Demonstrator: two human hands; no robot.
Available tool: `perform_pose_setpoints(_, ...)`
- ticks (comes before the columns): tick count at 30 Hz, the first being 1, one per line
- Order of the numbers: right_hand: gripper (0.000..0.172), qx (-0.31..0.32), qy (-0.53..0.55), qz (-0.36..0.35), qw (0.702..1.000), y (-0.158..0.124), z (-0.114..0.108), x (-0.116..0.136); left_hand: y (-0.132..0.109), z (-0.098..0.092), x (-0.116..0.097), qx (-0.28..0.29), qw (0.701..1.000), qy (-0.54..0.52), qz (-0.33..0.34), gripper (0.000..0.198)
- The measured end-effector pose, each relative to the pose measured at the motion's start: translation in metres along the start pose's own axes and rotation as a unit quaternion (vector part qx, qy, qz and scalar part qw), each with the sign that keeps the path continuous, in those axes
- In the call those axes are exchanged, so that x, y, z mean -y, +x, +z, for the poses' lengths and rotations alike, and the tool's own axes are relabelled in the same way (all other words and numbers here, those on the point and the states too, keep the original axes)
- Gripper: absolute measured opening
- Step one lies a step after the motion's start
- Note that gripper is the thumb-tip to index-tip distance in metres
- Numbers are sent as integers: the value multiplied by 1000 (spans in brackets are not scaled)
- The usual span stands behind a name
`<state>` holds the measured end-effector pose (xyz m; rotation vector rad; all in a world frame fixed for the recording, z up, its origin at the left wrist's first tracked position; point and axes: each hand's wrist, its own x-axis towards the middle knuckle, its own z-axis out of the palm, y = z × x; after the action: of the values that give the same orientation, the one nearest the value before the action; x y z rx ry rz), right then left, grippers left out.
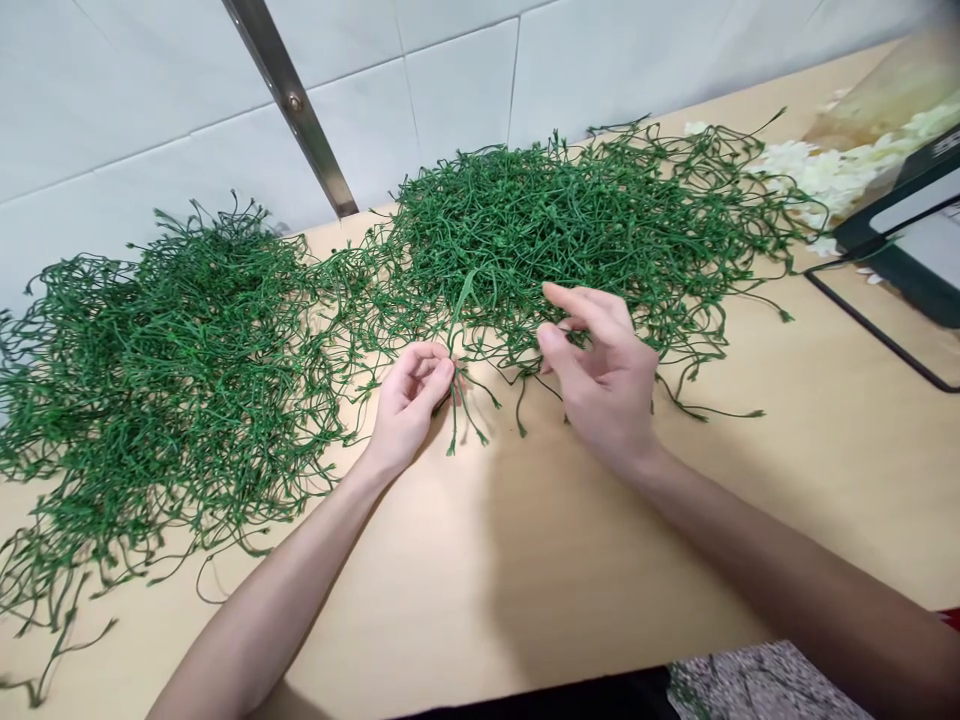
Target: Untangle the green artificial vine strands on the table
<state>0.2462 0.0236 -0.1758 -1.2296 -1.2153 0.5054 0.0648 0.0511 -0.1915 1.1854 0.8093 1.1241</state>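
Observation:
My left hand [412, 400] pinches a small green plastic stem [461, 305] whose leaf points up and whose several thin branches hang below the fingertips. To its right, my right hand [604, 375] is raised over the table with thumb and index finger apart; nothing shows between them. Behind both hands lies a tangled heap of green stems [525, 215]. A second green heap [172, 370] spreads over the left side of the table, and loose strands join the two.
The light wooden table [420, 600] meets a tiled wall [457, 90], with a metal strip [296, 105] running down to it. At the right are white flowers [817, 175] and a dark-framed object [911, 230] with a black wire loop [885, 335].

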Motion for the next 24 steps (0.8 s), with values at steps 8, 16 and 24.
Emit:
perform_pose_setpoints(8, 12, 111, -61, -157, 979, -6, 2, 8, -1, 7, -10, 45, 997, 66, 23, 24)
perform_pose_setpoints(16, 20, 228, 16, -2, 973, -12, 7, 2, -2, 6, -13, 59, 996, 69, -6, 26)
perform_pose_setpoints(24, 25, 305, 101, 153, 935, -9, 7, 5, -2, 6, -13, 66, 991, 109, 26, 24)
